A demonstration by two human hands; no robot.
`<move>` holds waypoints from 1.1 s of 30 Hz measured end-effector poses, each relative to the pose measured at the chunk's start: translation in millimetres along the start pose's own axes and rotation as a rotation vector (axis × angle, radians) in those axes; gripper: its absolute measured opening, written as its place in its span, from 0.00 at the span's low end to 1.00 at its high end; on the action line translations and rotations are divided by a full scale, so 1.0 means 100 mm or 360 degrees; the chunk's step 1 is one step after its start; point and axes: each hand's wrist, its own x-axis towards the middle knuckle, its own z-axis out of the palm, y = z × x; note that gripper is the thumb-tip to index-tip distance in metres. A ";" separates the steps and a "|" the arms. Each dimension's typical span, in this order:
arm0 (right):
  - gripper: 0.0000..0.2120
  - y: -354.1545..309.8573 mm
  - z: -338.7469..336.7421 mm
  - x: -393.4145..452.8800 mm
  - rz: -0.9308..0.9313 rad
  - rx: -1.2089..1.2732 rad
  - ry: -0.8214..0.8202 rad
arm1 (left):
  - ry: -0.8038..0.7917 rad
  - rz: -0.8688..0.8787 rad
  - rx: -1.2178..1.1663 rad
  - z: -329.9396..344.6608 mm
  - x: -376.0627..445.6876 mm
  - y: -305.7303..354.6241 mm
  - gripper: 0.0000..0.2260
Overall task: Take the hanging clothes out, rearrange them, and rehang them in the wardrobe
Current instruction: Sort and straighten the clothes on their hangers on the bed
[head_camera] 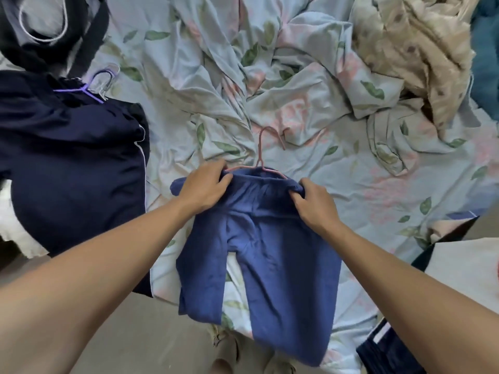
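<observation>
Fitting a pair of blue trousers [259, 238] onto a pink hanger [263, 155], seen from above on a bed with a flowered sheet [351, 168]. The trousers lie flat near the bed's front edge, waistband away from the viewer, legs trailing toward and partly over that edge.

Left to right: the left hand [204, 184] has its grip curled over the left end of the waistband, where the hanger's arm meets the cloth. The hanger's hook points away, resting on the sheet. The right hand [314, 203] pinches the bunched right end of the waistband over the hanger's other arm.

Likely faults: the waistband appears only loosely gathered on the hanger, so lifting by the hook could let one end slip off and the trousers slide down. The overhanging legs add a downward pull. The hook could also snag in the sheet's creases.

Surroundings: at far left a dark navy garment [73, 168] on a purple hanger [89, 87], near but apart. At upper right a crumpled beige cloth [413, 49]; at lower right more folded clothes [459, 268]. None blocks the hands.
</observation>
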 end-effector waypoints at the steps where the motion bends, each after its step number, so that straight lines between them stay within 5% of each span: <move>1: 0.11 -0.04 -0.07 -0.11 -0.0060 0.0006 -0.0017 | 0.0014 0.0019 -0.0044 -0.02 -0.11 0.09 0.09; 9: 0.21 -0.51 -1.19 -1.29 -0.0280 0.0238 0.0037 | 0.0139 -0.0152 -0.0311 -0.94 -1.42 1.15 0.12; 18: 0.17 -1.38 -2.13 -3.04 -0.0501 0.0484 0.0099 | 0.0450 -0.0266 -0.0218 -2.43 -3.26 2.08 0.10; 25: 0.14 -2.39 -2.24 -3.83 -0.0745 0.0487 0.0142 | 0.0825 -0.0432 -0.0209 -3.33 -4.31 1.73 0.21; 33: 0.20 -3.74 -1.67 -4.26 -0.0969 0.0303 0.0212 | 0.1113 -0.0546 -0.0339 -3.92 -5.25 0.66 0.21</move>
